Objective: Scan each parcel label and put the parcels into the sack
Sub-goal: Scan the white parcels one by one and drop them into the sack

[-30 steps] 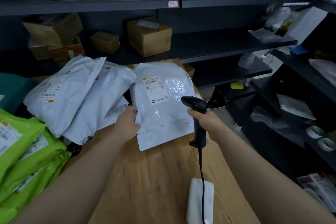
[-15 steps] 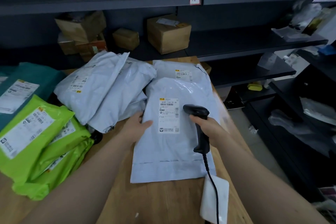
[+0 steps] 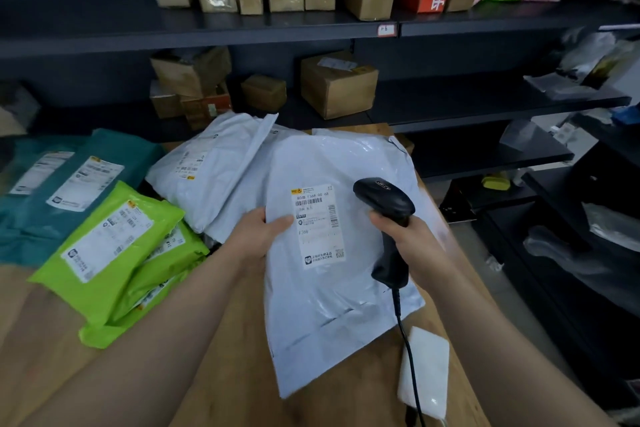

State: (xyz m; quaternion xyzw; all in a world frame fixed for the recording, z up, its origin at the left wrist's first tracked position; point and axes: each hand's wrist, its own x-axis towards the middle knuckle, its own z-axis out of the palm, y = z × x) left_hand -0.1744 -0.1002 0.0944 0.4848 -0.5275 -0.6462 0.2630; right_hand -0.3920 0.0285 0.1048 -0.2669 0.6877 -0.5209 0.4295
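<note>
nearest on the wooden table (image 3: 225,374) lies a small white rectangular box (image 3: 424,371), with the scanner's black cable (image 3: 407,340) running across it. just beyond, a pale grey plastic mailer parcel (image 3: 332,305) rests its near end on the wood. the left hand (image 3: 256,236) pinches its left edge, thumb on top beside the white printed label (image 3: 317,225) (the rest of that hand is hidden beneath). a second ago this hand held a different grey mailer, labelled near its top edge. now the centre-labelled one is drawn in front. the right hand (image 3: 408,246) has its fingers (image 3: 382,221) wrapped round the grip of the black handheld barcode scanner (image 3: 384,201), whose head sits just right of the label's barcode. i judge a fresh parcel is up for scanning, and bagging comes after. no sack is in view. further left lie bright green plastic mailers (image 3: 114,253), dark teal mailers (image 3: 86,163) and more grey mailers (image 3: 214,163), apparently waiting. behind stand dark shelves (image 3: 242,28) holding brown cardboard boxes (image 3: 339,87).
</note>
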